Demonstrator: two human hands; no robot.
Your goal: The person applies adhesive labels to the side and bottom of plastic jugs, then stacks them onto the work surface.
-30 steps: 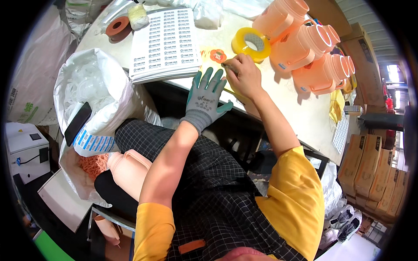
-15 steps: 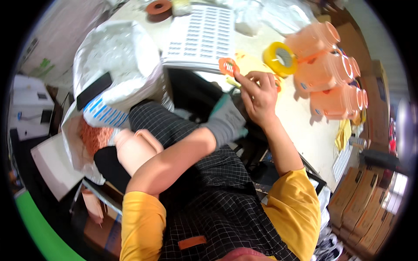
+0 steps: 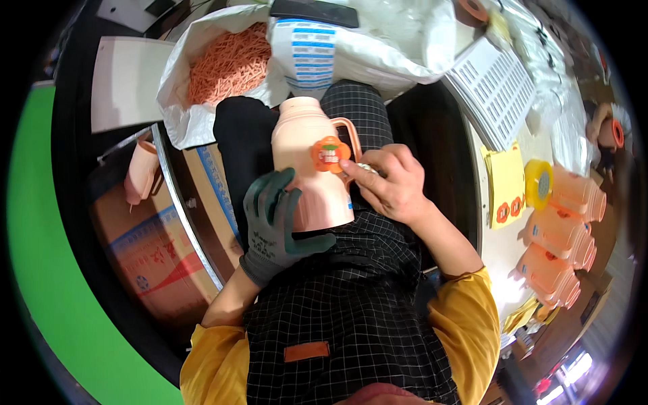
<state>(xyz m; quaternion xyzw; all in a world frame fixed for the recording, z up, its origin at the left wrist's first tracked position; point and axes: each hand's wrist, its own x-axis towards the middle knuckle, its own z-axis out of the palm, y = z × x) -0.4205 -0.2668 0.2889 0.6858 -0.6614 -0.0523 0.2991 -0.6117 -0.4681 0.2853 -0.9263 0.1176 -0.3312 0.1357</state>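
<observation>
A peach plastic jug shell (image 3: 314, 202) with a side handle lies across my lap, its neck pointing away from me. My right hand (image 3: 398, 185) is bare and pinches the edge of an orange flower-shaped sticker (image 3: 327, 155) over the front of the jug. Whether the sticker touches the surface I cannot tell. A small whitish item shows by my right fingers, too small to name. My left hand (image 3: 270, 226), in a grey glove with green fingertips, is at the jug's lower left, fingers apart and thumb below its base.
At the right, the table holds a yellow sticker sheet (image 3: 504, 175), a yellow tape roll (image 3: 538, 183), several peach jugs (image 3: 550, 270) and printed label sheets (image 3: 491, 88). Ahead are a white sack of pink strips (image 3: 229, 64) and a black phone (image 3: 314, 12). Cardboard boxes (image 3: 155, 256) stand at left.
My view has turned left, from the table to my lap. My right hand has brought the flower sticker from the table to the jug. My left hand has moved back beside the jug.
</observation>
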